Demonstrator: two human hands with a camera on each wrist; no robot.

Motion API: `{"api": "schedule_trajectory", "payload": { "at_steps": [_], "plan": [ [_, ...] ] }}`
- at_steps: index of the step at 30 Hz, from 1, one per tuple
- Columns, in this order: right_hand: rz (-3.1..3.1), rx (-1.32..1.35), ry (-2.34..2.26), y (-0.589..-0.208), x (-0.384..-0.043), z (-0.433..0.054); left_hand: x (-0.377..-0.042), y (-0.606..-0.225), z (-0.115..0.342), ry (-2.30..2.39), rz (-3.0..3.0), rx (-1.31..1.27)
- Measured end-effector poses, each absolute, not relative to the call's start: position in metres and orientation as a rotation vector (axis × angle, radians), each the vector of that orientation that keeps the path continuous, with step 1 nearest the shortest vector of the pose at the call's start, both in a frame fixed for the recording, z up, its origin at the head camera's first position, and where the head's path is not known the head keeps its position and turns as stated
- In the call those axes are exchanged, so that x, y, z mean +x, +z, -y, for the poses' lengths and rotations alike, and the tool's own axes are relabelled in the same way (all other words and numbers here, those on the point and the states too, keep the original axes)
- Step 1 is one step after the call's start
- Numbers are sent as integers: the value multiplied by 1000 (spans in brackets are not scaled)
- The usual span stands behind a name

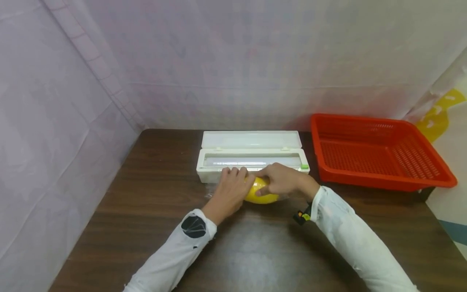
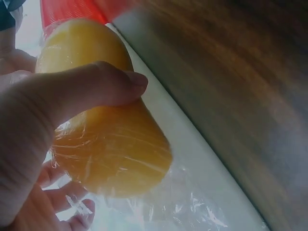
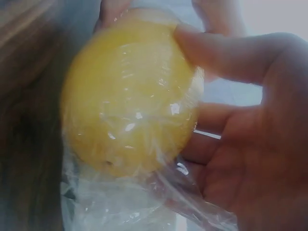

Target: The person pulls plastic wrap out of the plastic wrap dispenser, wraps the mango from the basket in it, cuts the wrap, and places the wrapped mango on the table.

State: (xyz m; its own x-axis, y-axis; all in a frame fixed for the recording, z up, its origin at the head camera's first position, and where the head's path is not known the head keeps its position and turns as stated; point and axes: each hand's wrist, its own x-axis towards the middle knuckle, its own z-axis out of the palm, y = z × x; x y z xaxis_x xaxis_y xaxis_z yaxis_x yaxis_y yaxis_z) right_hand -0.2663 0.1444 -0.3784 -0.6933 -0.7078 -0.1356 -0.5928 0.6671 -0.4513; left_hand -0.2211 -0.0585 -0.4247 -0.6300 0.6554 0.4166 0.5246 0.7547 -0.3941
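A smooth yellow pear-shaped fruit (image 1: pixel 261 191), its exact kind unclear, is covered in clear plastic wrap (image 3: pixel 115 202). Around one end, my left hand (image 1: pixel 233 187) grips it, the thumb lying across the skin in the left wrist view. The other end is held by my right hand (image 1: pixel 282 178), thumb on top and fingers curled along the side. Loose wrap hangs below the fruit in both wrist views. Directly behind the hands stands a white wrap dispenser (image 1: pixel 215 177) with its lid (image 1: pixel 251 140) raised and a roll (image 1: pixel 255 161) inside. The hands hide part of the dispenser's front.
A red perforated plastic basket (image 1: pixel 386 184) stands right of the dispenser, near the back edge of the dark wooden table (image 1: pixel 153 194). Pale sheeting (image 1: pixel 219 61) rises behind and on the left. A small dark object with a green-yellow part (image 1: pixel 303 217) sits by my right wrist.
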Motion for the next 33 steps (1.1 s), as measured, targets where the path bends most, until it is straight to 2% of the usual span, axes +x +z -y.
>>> {"api": "schedule_trajectory", "payload": {
  "at_steps": [9, 18, 33],
  "plan": [
    [-2842, -1027, -665, -389, -249, -151, -220, -420, 60, 225, 2476, -875],
    [-3258, -1364, -303, -403, -220, -147, -224, -412, 64, 147, 2593, -890],
    [-3417, -1427, 65, -431, -226, -142, -224, -408, 66, 77, 2690, -882]
  ]
}}
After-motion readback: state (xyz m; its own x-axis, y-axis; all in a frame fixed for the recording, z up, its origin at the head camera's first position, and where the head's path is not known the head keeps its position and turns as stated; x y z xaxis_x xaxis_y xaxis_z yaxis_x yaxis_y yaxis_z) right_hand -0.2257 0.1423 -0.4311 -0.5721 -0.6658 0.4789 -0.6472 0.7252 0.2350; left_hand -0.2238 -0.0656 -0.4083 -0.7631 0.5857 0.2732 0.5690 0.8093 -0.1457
